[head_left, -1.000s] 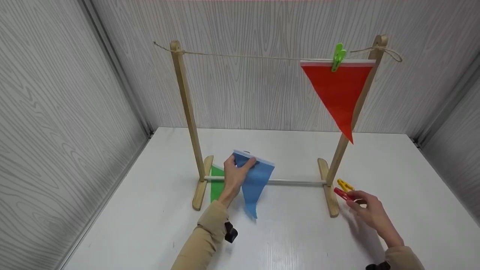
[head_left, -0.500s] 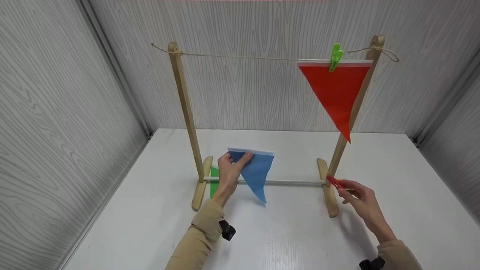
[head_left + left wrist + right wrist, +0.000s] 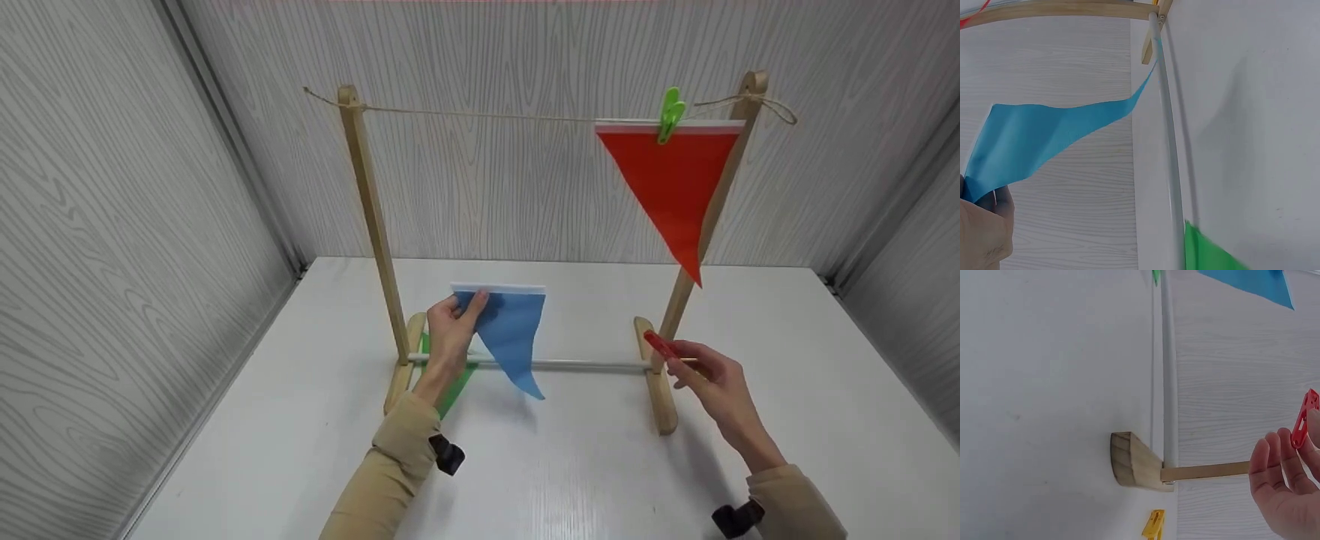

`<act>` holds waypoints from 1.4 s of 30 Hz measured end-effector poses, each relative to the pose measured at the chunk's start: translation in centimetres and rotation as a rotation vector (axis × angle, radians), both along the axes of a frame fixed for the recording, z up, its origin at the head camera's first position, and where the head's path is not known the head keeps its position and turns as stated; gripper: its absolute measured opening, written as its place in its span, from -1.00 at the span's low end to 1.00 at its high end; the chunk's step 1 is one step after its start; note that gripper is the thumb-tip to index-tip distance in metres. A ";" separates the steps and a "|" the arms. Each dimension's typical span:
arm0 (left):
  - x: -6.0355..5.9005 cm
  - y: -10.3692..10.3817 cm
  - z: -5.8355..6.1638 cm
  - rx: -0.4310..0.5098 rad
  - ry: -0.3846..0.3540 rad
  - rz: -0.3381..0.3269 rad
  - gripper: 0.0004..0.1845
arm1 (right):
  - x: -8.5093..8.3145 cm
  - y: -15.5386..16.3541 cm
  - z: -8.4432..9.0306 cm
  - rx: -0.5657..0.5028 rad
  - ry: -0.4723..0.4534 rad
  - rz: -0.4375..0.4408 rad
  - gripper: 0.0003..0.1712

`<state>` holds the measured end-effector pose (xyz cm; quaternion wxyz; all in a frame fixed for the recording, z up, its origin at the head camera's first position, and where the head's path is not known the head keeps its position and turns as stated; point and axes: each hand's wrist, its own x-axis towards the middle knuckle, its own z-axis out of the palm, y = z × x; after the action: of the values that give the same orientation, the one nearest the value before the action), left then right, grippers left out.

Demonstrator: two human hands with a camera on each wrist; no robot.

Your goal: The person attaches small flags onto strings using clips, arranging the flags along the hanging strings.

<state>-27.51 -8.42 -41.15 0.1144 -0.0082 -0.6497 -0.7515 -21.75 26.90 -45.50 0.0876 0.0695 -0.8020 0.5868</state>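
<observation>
Between thumb and fingers, my left hand pinches a blue triangular pennant near the left end of its white top edge. The pennant hangs point down in front of the stand's low crossbar. My right hand pinches a red clothespin beside the right post's foot; in the right wrist view the red clothespin sits between thumb and fingertips. A red pennant hangs from the string by a green clothespin. Partly behind my left hand lies a green pennant.
The wooden stand has a left post and a right post, with the string tied between their tops. A yellow clothespin lies on the white table by the right foot. Wood-grain panels enclose the back and sides.
My left hand has raised the blue pennant slightly and shifted left, and its top edge is now level. My right hand has lifted the red clothespin up and left, away from the yellow one.
</observation>
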 end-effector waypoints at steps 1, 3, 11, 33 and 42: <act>0.0 0.0 0.2 0.014 -0.001 -0.005 -0.67 | 0.0 -0.2 0.2 -0.006 0.013 -0.004 -0.61; 0.1 0.0 0.4 0.033 -0.001 -0.013 -0.66 | -0.1 -0.6 0.7 -0.018 0.043 -0.015 -0.61; 0.1 0.2 1.5 0.164 0.046 -0.051 -0.72 | -0.4 -2.6 2.9 -0.054 0.142 -0.025 -0.66; 0.4 -0.5 4.9 0.172 0.108 -0.041 -0.72 | -1.9 -6.9 8.4 -0.134 0.323 0.060 -0.61; 0.2 -0.7 6.3 0.123 0.135 -0.093 -0.70 | -2.5 -8.5 11.1 -0.101 0.443 0.067 -0.62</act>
<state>-27.31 -9.13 -34.84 0.1232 -0.0817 -0.5922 -0.7921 -24.25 18.36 -34.38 0.2454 0.2191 -0.7300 0.5990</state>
